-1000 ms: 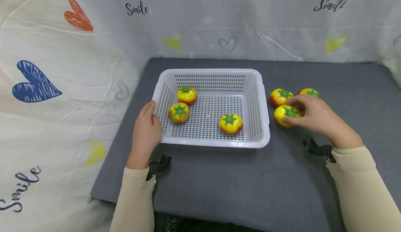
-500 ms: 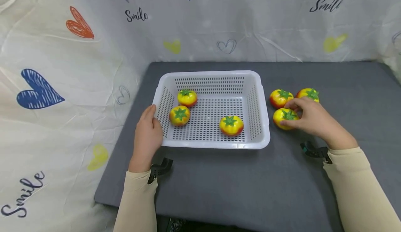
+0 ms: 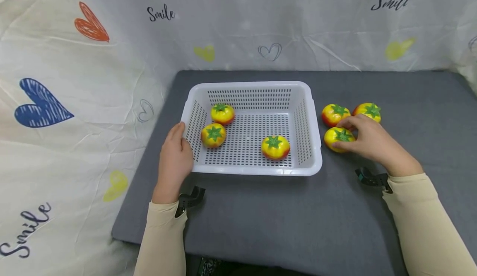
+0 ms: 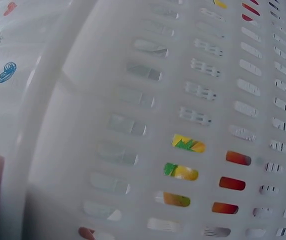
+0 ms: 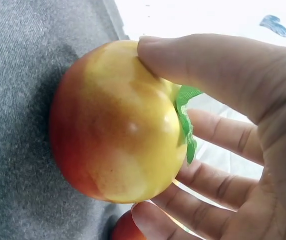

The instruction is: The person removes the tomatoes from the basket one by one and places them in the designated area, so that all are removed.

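My left hand (image 3: 174, 160) grips the left side of a white slotted basket (image 3: 257, 170), whose wall fills the left wrist view. Inside the basket lie three yellow-red tomatoes with green star-shaped leaves: a back-left tomato (image 3: 222, 115), one just in front of it (image 3: 213, 136), and a front-right tomato (image 3: 275, 148). To the right of the basket, my right hand (image 3: 367, 139) holds another tomato (image 5: 118, 125) between thumb and fingers, low at the grey tabletop. Close behind that hand sit two more tomatoes, the left one (image 3: 334, 116) and the right one (image 3: 369, 111).
The basket and loose tomatoes stand on a grey cloth-covered table (image 3: 261, 214). A white curtain (image 3: 238, 27) printed with hearts and "Smile" hangs behind and along the left edge. Black wrist-camera mounts (image 3: 191, 197) stick out below the hands.
My right hand has shifted slightly left with its tomato, uncovering more of the back-right tomato. The left hand keeps its place on the basket. The head view has moved a little.
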Available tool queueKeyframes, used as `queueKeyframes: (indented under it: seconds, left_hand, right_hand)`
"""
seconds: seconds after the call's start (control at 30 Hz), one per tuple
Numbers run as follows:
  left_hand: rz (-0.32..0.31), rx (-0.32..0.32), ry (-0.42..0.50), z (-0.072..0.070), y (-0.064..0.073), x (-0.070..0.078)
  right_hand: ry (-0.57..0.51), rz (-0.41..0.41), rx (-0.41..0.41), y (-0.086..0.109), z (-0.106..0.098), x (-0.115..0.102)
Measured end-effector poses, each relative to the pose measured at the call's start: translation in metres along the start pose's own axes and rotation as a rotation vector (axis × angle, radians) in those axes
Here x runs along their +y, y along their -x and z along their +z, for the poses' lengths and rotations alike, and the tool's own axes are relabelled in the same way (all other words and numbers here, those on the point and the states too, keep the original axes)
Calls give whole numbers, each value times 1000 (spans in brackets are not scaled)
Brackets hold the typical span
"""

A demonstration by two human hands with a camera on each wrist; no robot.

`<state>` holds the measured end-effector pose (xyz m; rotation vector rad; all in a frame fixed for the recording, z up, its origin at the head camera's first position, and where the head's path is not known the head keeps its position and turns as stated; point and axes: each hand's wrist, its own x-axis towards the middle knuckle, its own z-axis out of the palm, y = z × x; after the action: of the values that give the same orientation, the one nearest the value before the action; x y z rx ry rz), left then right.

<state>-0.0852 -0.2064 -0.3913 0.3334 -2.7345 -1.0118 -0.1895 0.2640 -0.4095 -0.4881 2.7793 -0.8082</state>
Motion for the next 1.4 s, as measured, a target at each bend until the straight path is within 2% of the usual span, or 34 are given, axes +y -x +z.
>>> queueKeyframes:
  seconds: [0.23,0.4,0.8,1.1,1.4]
  left_hand:
    - [14,3,0,-2,-1,2]
    - [-4,-5,2,-2,1,2]
    - [1,4,0,-1,1,2]
    - [-3,5,-8,0,0,1]
    - [-3,7,-23,-1,0,2]
  right_hand:
    - [-1,10,-6,1,-5,-3]
    - [6,-10,-6,2,-6,-3]
    - [-1,-12,41,8,-12,-9]
    - [-43,-28,66,9,-25,-22]
    - [-49,-9,52,-3,-32,-42]
